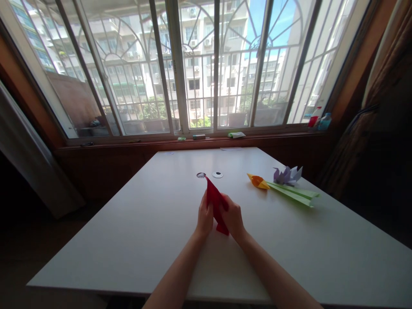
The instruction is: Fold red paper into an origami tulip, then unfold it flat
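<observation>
A folded sheet of red paper (215, 198) is held up between my two hands over the white table. Its narrow tip points away from me and slightly left, and a lower flap shows beneath, near my right wrist. My left hand (204, 216) grips its left side, with the thumb on the near face. On the right side, my right hand (232, 215) is closed round the paper's edge, its fingers partly hidden behind the fold.
The white table (128, 240) reaches toward the window. On its right lie a yellow paper boat (258, 182), a green paper plane (296, 194) and purple and white paper cranes (283, 176). Two round cable holes (218, 174) are just beyond my hands. Small packets (236, 134) and bottles (325, 122) line the sill.
</observation>
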Demonstrator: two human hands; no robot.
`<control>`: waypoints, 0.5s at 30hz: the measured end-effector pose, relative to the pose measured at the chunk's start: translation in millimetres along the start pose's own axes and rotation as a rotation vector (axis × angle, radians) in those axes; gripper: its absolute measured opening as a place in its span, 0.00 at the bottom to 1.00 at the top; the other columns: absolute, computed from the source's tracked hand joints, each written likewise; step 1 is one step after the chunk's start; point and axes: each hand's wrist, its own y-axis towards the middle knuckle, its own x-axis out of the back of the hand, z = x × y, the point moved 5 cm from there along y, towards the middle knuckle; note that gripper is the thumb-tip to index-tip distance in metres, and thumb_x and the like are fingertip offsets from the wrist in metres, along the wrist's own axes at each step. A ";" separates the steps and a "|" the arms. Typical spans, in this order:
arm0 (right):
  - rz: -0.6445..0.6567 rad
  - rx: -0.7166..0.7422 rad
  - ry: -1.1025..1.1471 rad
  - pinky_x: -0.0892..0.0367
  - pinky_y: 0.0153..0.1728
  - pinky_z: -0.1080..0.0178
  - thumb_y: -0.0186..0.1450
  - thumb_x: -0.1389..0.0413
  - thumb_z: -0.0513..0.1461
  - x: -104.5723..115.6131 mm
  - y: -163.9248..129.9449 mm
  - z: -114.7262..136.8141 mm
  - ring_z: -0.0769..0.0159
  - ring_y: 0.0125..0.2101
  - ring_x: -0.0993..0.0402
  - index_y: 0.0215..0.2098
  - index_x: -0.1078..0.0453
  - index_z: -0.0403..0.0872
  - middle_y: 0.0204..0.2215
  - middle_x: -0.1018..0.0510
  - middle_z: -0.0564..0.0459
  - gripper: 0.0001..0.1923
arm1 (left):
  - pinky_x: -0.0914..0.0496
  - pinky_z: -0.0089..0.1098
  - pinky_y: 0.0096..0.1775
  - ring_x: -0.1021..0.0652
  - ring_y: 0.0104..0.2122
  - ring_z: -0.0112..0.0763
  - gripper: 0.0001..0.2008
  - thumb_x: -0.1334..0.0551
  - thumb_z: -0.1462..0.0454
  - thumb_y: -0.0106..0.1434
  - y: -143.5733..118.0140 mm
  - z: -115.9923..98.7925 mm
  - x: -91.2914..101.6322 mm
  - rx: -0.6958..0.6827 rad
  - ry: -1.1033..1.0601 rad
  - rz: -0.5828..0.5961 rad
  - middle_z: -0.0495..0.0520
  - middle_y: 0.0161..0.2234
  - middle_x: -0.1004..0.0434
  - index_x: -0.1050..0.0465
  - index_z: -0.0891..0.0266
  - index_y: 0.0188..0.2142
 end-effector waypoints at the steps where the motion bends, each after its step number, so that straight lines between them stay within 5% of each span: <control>1: -0.003 -0.001 0.000 0.36 0.31 0.66 0.56 0.55 0.34 0.3 0.2 0.4 0.66 0.29 0.29 0.41 0.34 0.47 0.31 0.24 0.53 0.16 | 0.37 0.35 0.44 0.31 0.44 0.38 0.17 0.47 0.60 0.59 0.1 -0.9 -0.1 -0.005 0.000 0.002 0.56 0.44 0.30 0.36 0.61 0.47; 15: 0.005 0.001 0.071 0.34 0.31 0.65 0.55 0.56 0.34 2.0 1.4 0.7 0.65 0.29 0.29 0.40 0.33 0.48 0.32 0.24 0.53 0.17 | 0.36 0.35 0.45 0.31 0.45 0.39 0.18 0.46 0.61 0.57 1.8 2.9 1.2 0.057 -0.088 -0.029 0.56 0.44 0.30 0.35 0.60 0.47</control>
